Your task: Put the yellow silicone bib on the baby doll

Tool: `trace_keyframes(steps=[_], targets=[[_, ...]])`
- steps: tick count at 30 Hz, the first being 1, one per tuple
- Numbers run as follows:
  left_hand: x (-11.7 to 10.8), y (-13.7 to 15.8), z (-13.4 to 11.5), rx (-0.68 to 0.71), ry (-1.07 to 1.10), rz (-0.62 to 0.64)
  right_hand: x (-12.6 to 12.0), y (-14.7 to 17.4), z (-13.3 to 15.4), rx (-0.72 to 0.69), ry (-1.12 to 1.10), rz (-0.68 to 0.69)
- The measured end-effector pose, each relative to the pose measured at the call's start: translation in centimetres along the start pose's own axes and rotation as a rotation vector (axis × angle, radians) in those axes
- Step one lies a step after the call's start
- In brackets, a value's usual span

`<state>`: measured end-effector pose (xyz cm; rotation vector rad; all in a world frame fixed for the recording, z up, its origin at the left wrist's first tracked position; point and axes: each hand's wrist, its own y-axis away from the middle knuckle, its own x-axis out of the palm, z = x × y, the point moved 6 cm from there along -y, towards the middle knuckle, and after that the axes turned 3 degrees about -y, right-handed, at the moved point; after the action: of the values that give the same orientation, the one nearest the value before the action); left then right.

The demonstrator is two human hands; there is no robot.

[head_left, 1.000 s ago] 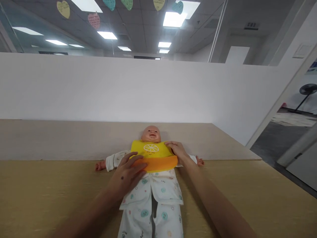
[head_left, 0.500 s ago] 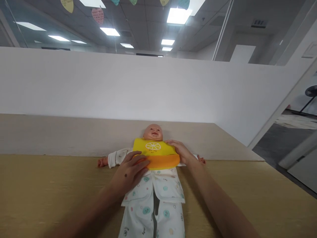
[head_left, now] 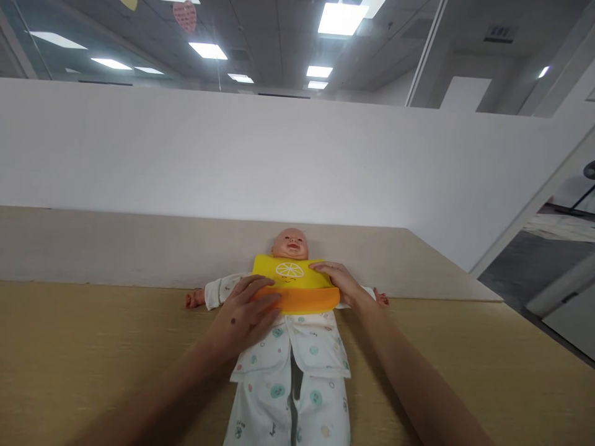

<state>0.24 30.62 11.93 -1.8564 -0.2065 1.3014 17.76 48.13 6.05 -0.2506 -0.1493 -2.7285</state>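
Though slightly higher in view, bib (head_left: 300, 286) still under the fingers (head_left: 255, 285)

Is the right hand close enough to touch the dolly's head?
Probably yes: the right hand lies at the side of the yellow bib, near the doll's head, with nothing visible blocking the way.

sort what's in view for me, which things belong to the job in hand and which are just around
Part of the job:
yellow bib with its orange pocket, over the doll's chest
baby doll, lying face up
printed white outfit on the doll

Just around:
pink heart-shaped note
ceiling lights
dark fan-like object, cut off at right
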Motion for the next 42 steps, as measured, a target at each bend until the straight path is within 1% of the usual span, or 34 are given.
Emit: trace_keyframes(steps=[4, 7, 10, 12, 15, 16, 19, 21, 23, 25, 29, 33, 37, 40, 42], targets=[[0.3, 0.6, 2.4, -0.26, 0.095, 0.016, 0.0, -0.1, 0.0, -0.015, 0.023, -0.015], [1.3, 1.6, 4.1, -0.44, 0.212, 0.105, -0.1, -0.2, -0.1, -0.003, 0.0, -0.019], [2.4, 2.3, 5.3, -0.571, 0.306, 0.199, -0.3, -0.2, -0.2, 0.005, -0.019, -0.017], [2.8, 2.4, 5.6, -0.62, 0.369, 0.226, -0.3, -0.3, -0.1, -0.007, -0.038, -0.014], [2.8, 1.8, 5.9, -0.684, 0.536, 0.205, -0.6, -0.4, -0.3, -0.009, -0.097, -0.051], [2.7, 1.5, 6.1, -0.738, 0.613, 0.182, -0.7, -0.5, -0.4, -0.002, -0.116, -0.07], [2.7, 0.7, 7.0, -0.962, 0.843, 0.095, -0.8, -0.7, -0.8, 0.013, -0.148, -0.099], [3.1, 0.1, 7.7, -1.074, 0.928, 0.06, -0.7, -0.7, -0.8, 0.013, -0.15, -0.092], [3.9, -0.4, 8.4, -1.115, 0.948, 0.048, -0.7, -0.7, -0.8, 0.011, -0.152, -0.093], [4.8, -0.7, 9.4, -1.149, 0.94, 0.003, -0.7, -0.7, -0.8, 0.016, -0.15, -0.096], [6.1, -0.7, 10.5, -1.237, 1.012, -0.172, -0.7, -0.6, -0.8, 0.021, -0.144, -0.12], [5.7, -1.2, 10.2, -1.256, 1.024, -0.271, -0.9, -0.6, -0.6, -0.004, -0.199, -0.193], [4.8, -1.8, 10.5, -1.248, 0.984, -0.351, -0.9, -0.6, -0.6, 0.007, -0.211, -0.214], [4.6, -1.8, 11.0, -1.236, 0.948, -0.352, -0.8, -0.6, -0.7, 0.017, -0.191, -0.217], [4.5, -1.4, 10.9, -1.189, 0.914, -0.303, -0.8, -0.6, -0.7, 0.018, -0.179, -0.214]])
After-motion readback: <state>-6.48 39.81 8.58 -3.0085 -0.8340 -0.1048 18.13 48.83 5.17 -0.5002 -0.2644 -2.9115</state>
